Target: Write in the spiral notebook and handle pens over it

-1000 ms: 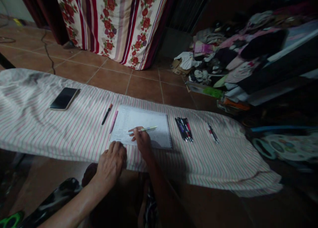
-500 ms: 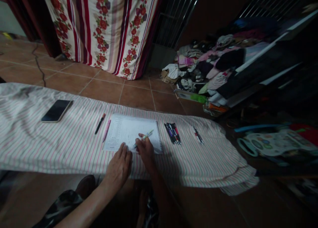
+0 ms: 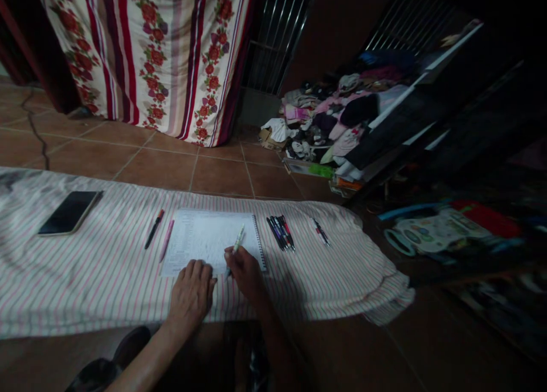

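Fingers of the right hand closed in a writing grip around a pale pen, its upper end slanting away over the notebook; whether its tip touches the notebook cannot be told. Left hand palm down at the near edge of the notebook, its fingers slightly bent and close together, with nothing visibly held. The notebook lies flat on the cloth-covered tabletop, its wire spiral along the right side. Just beside its left edge lies a pink pen, then a black pen with an orange end; farther left, a phone. To the right, a cluster of pens; well apart from it, one or more further pens.
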Motion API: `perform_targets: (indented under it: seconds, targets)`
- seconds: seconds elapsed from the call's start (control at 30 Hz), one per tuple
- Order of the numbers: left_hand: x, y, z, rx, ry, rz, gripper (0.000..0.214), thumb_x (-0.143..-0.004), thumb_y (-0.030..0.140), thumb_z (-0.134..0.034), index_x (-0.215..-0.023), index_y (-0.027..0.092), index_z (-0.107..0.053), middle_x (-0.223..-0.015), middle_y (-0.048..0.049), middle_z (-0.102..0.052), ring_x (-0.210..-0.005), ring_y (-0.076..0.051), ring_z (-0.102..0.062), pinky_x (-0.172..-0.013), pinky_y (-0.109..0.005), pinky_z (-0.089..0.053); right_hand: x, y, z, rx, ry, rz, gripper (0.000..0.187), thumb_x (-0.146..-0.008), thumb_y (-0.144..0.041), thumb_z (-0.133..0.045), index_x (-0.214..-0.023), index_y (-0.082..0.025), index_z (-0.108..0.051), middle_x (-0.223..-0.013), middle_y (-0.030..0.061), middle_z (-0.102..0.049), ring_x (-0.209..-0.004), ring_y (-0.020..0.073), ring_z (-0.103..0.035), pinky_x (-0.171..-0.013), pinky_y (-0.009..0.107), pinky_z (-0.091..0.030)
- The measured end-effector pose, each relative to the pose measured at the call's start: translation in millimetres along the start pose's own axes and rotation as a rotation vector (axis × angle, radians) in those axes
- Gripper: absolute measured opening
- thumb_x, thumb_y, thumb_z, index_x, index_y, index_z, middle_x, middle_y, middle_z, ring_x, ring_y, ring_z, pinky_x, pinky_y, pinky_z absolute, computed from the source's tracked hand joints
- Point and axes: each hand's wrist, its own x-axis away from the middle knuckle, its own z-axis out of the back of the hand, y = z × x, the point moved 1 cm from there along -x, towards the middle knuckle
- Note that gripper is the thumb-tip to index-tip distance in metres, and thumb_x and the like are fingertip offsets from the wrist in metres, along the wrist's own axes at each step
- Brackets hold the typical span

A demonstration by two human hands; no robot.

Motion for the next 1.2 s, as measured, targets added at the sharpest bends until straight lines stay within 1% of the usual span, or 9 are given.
perform_targets:
  seconds: [0.23,0.33,0.47,0.57,0.67,0.73,0.8,0.97,1.2]
  targets:
    - [0.9,1.1,-2.4,-0.033,0.048,-0.026,0.019,-0.087,0.024,-0.040,-0.093,0.015,-0.056,-0.087,-0.0095,-0.056,-0.088,-0.024,-0.051,-0.073,-0.036,-0.042,19.5,-38.7,31.4,0.206,0.001,0.051,0.024,-0.084,-0.038,-0.044,-0.078,-0.019,-0.057,-0.064,0.0008,-0.063,-0.058,0.0134,-0.059,-0.053,0.021,-0.040]
    - [1.1,1.5,-4.3,-0.045,0.059,-0.030,0.018,-0.086,0.023,-0.041,-0.091,0.015,-0.056,-0.088,-0.0099,-0.056,-0.087,-0.024,-0.051,-0.074,-0.037,-0.042,30.1,-38.7,51.1,0.262,-0.019,-0.017,0.027,-0.087,-0.038,-0.038,-0.081,-0.020,-0.056,-0.066,0.0013,-0.062,-0.058,0.0141,-0.058,-0.052,0.022,-0.038]
    - [2.2,0.4,-12.0,-0.047,0.086,-0.054,0.018,-0.085,0.021,-0.042,-0.095,0.013,-0.055,-0.094,-0.0126,-0.055,-0.094,-0.026,-0.050,-0.080,-0.039,-0.043,34.5,0.1,96.3,0.351,0.103,-0.083,0.031,-0.087,-0.040,-0.033,-0.082,-0.019,-0.056,-0.073,0.0042,-0.065,-0.066,0.0173,-0.061,-0.058,0.025,-0.041]
    - [4.2,-0.8,-20.5,-0.058,0.130,-0.068,0.019,-0.084,0.019,-0.043,-0.097,0.012,-0.055,-0.099,-0.0145,-0.054,-0.099,-0.027,-0.049,-0.084,-0.041,-0.042,26.5,41.2,146.5,0.596,0.183,-0.181,0.031,-0.087,-0.039,-0.034,-0.093,-0.018,-0.057,-0.079,0.0071,-0.067,-0.071,0.0201,-0.063,-0.062,0.028,-0.042]
    - [6.4,-1.3,-27.1,-0.084,0.187,-0.075,0.021,-0.082,0.017,-0.045,-0.099,0.009,-0.055,-0.100,-0.0162,-0.054,-0.102,-0.029,-0.048,-0.088,-0.044,-0.040,11.5,73.7,199.5,0.874,0.144,-0.275,0.038,-0.085,-0.037,-0.040,-0.116,-0.016,-0.048,-0.077,0.0064,-0.068,-0.073,0.0211,-0.064,-0.064,0.028,-0.041]
    - [7.0,-1.1,-29.3,-0.103,0.205,-0.077,0.021,-0.081,0.016,-0.046,-0.099,0.010,-0.055,-0.099,-0.0157,-0.054,-0.102,-0.029,-0.048,-0.090,-0.046,-0.040,0.1,88.6,230.2,1.066,0.152,-0.346,0.042,-0.085,-0.036,-0.042,-0.121,-0.015,-0.045,-0.086,0.0088,-0.069,-0.083,0.0220,-0.064,-0.067,0.028,-0.041]
    - [6.8,-0.8,-30.2,-0.113,0.211,-0.074,0.021,-0.080,0.015,-0.047,-0.099,0.011,-0.055,-0.099,-0.0142,-0.054,-0.101,-0.029,-0.049,-0.092,-0.047,-0.039,-11.8,99.9,253.9,1.110,0.168,-0.392,0.041,-0.086,-0.034,-0.042,-0.121,-0.014,-0.046,-0.089,0.0116,-0.069,-0.087,0.0237,-0.063,-0.069,0.030,-0.040]
    - [5.4,-1.8,-35.5,-0.106,0.261,-0.099,0.023,-0.078,0.014,-0.047,-0.099,0.010,-0.055,-0.098,-0.0145,-0.055,-0.099,-0.028,-0.051,-0.093,-0.048,-0.040,-42.7,123.8,286.7,1.144,0.215,-0.517,0.040,-0.086,-0.035,-0.038,-0.119,-0.015,-0.052,-0.099,0.0145,-0.068,-0.092,0.0259,-0.062,-0.071,0.032,-0.041]
    - [4.5,-4.7,-44.2,-0.094,0.294,-0.118,0.025,-0.075,0.013,-0.051,-0.100,0.011,-0.055,-0.100,-0.0145,-0.054,-0.100,-0.030,-0.051,-0.093,-0.051,-0.040,-69.2,153.1,299.1,1.133,0.219,-0.599,0.040,-0.085,-0.035,-0.037,-0.112,-0.017,-0.061,-0.108,0.0143,-0.065,-0.098,0.0261,-0.060,-0.073,0.030,-0.041]
